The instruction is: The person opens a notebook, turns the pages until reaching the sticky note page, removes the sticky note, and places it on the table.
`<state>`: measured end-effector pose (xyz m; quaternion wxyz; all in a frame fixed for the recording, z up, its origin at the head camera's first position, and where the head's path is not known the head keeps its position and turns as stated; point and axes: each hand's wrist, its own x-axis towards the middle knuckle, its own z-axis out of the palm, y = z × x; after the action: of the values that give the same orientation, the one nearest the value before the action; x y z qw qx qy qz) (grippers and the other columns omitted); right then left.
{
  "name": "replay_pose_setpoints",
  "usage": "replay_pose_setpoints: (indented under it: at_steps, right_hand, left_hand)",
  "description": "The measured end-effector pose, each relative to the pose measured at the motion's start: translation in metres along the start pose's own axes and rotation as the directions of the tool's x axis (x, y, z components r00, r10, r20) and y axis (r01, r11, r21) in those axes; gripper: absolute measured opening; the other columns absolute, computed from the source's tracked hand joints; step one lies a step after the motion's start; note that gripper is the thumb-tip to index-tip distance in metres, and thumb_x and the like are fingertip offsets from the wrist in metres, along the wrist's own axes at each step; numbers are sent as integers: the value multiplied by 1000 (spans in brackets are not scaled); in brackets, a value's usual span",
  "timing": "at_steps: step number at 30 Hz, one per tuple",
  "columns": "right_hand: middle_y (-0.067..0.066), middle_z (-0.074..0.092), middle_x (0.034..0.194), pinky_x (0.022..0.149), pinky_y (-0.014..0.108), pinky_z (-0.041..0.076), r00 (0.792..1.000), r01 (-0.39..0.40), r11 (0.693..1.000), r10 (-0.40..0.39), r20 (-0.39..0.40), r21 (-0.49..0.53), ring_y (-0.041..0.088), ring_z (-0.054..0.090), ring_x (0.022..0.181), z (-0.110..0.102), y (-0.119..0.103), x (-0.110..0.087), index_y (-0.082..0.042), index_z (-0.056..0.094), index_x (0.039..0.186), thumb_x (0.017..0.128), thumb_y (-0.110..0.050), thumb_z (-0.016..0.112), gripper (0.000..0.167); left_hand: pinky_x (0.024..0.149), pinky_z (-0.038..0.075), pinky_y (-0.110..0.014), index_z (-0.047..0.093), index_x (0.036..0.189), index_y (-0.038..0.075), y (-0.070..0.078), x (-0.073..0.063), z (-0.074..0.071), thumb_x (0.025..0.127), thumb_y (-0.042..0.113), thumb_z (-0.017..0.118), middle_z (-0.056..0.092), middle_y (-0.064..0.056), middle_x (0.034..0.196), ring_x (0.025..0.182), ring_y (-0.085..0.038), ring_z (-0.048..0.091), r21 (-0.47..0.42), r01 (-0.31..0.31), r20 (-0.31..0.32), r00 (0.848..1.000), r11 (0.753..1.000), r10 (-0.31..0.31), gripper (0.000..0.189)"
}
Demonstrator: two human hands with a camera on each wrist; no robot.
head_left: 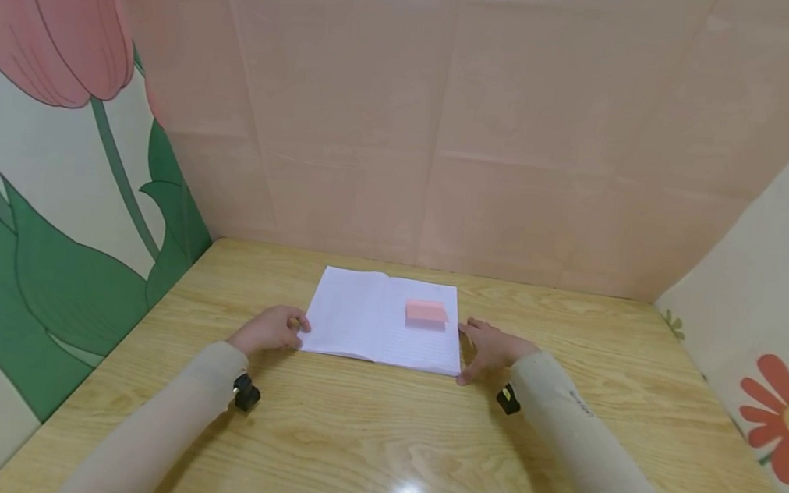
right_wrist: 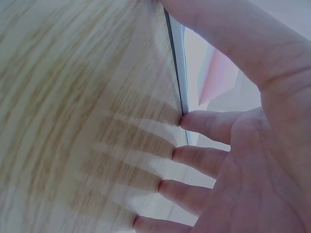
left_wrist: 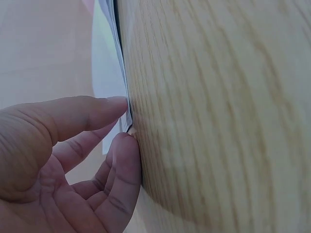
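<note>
An open notebook [head_left: 346, 313] lies on the wooden table, its left page blank-looking and its right page lined. On the right page is a small pink paper piece [head_left: 425, 313], like a sticky note, partly raised off the page. At the notebook's near left corner, my left hand [head_left: 274, 328] pinches the edge between thumb and curled fingers; in the left wrist view the thumb [left_wrist: 92, 114] presses on the page edge. My right hand [head_left: 494, 349] is spread at the right edge, its fingertips [right_wrist: 189, 120] touching the table and the notebook's side, thumb by the near corner.
The wooden table [head_left: 349, 446] stretches on both sides of the notebook and toward me. A plain pinkish cloth backdrop [head_left: 440, 125] stands behind it. Flower-printed panels [head_left: 119, 254] border the left and right sides. Dark wrist devices [head_left: 246, 392] sit at both sleeves.
</note>
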<state>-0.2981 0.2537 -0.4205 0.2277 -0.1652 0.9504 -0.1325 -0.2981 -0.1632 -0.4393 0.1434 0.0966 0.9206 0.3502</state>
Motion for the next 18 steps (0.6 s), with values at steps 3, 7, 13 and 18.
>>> replay_pose_setpoints:
  at_steps: [3, 7, 13, 18]
  right_hand:
    - [23, 10, 159, 113, 62, 15, 1000, -1, 1000, 1, -1, -1, 44, 11, 146, 1, 0, 0, -2, 20, 153, 73, -45, 82, 109]
    - [23, 10, 159, 113, 63, 15, 1000, -1, 1000, 1, -1, 7, 43, 11, 146, 2, -2, -2, -3, 20, 153, 73, -43, 82, 109]
    - [23, 8, 160, 113, 64, 15, 1000, 12, 1000, -12, 22, 27, 44, 10, 146, -2, -1, -4, -3, 19, 153, 72, -47, 81, 111]
    - [25, 15, 158, 112, 64, 16, 998, 58, 988, -63, 31, 141, 45, 13, 145, -15, 6, -7, -2, 22, 152, 73, -43, 82, 107]
  left_hand:
    - [59, 40, -26, 66, 103, 6, -1, -1, 0, 78, 3, 71, 51, -3, 75, 61, -14, 48, 9, -3, -3, 1000, 1000, 3, 26]
    - [60, 40, -27, 66, 102, 6, -2, -1, 1, 78, 3, 71, 52, -3, 76, 62, -15, 49, 7, 3, -2, 1000, 1000, -3, 25]
    - [61, 39, -27, 65, 103, 6, -1, -2, 1, 79, 4, 70, 51, -3, 75, 62, -15, 48, 6, 10, 10, 1000, 1000, -10, 25]
    - [62, 39, -28, 65, 103, 7, 1, -1, 0, 79, 4, 70, 51, -3, 75, 63, -16, 48, -4, 14, 7, 1000, 1000, -14, 25]
